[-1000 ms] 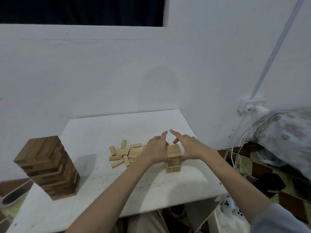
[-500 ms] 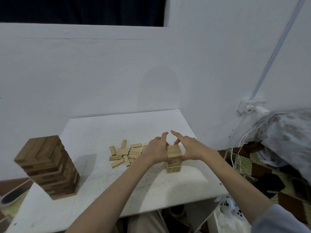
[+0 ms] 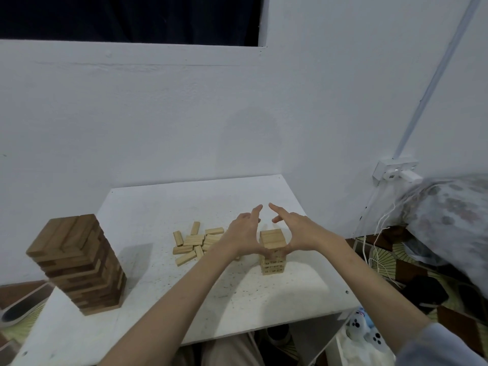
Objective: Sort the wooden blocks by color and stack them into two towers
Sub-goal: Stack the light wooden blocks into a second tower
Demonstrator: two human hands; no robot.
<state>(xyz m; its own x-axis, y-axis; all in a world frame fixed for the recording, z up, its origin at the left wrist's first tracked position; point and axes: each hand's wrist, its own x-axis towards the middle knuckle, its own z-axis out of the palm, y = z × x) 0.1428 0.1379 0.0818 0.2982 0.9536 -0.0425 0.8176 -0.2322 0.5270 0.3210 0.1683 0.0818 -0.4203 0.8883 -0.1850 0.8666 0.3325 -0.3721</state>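
Dark-wood tower (image 3: 76,262) stands tall at the table's (image 3: 158,207) left edge, slightly twisted, untouched. No brand or label readable on it.

Middle of table – loose pile of light blocks (image 3: 196,243) lying flat, scattered, just left of the hands.

Left hand (image 3: 244,233) flanks the light-wood tower (image 3: 273,252) on its left side, fingers straight and spread, pointing away from the person, thumb base against the tower's upper blocks. Right hand (image 3: 295,231) mirrors it on the right side, fingers extended, thumb side touching the stack. Neither hand curls round anything – both press flat on the sides. Dark marks show on the tower's lower block faces, too small to read.

Right of table: white wall socket (image 3: 396,170) with plug and cables, patterned cloth bundle (image 3: 449,220).

Versus a second ago: both hands sit in nearly the same place around the short tower, index tips a bit further apart now; tower, pile and dark stack unmoved.
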